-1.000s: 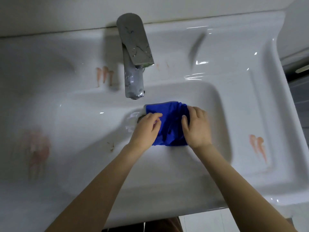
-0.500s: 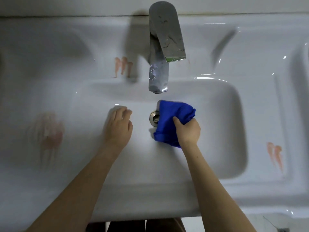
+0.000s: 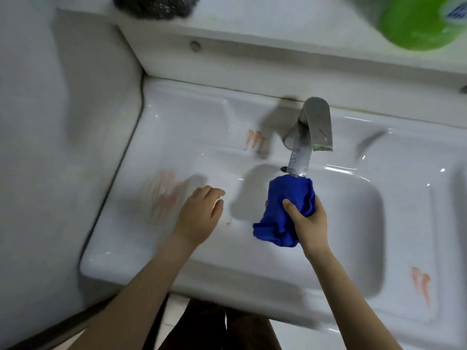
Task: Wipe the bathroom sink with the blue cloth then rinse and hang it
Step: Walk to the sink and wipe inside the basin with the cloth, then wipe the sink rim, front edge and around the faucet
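Observation:
My right hand [image 3: 307, 221] grips the bunched blue cloth [image 3: 283, 210] and holds it above the basin of the white sink [image 3: 353, 223], just under the spout of the chrome faucet [image 3: 309, 137]. I see no water running. My left hand [image 3: 199, 213] hovers over the sink's left ledge, palm down, fingers loosely apart, holding nothing. Orange-pink smears mark the ledge beside it [image 3: 164, 195], the area left of the faucet base [image 3: 254, 140] and the right ledge [image 3: 420, 281]. The cloth hides the drain.
A white shelf [image 3: 252, 29] runs behind the sink, with a dark scrubber [image 3: 156, 5] at its left and a green container [image 3: 419, 21] at its right. A white wall [image 3: 50, 147] closes in on the left. My dark trousers show below the sink's front edge.
My left hand let go of the cloth and moved left over the ledge. My right hand lifted the bunched cloth off the basin floor toward the spout. The view swung up and left.

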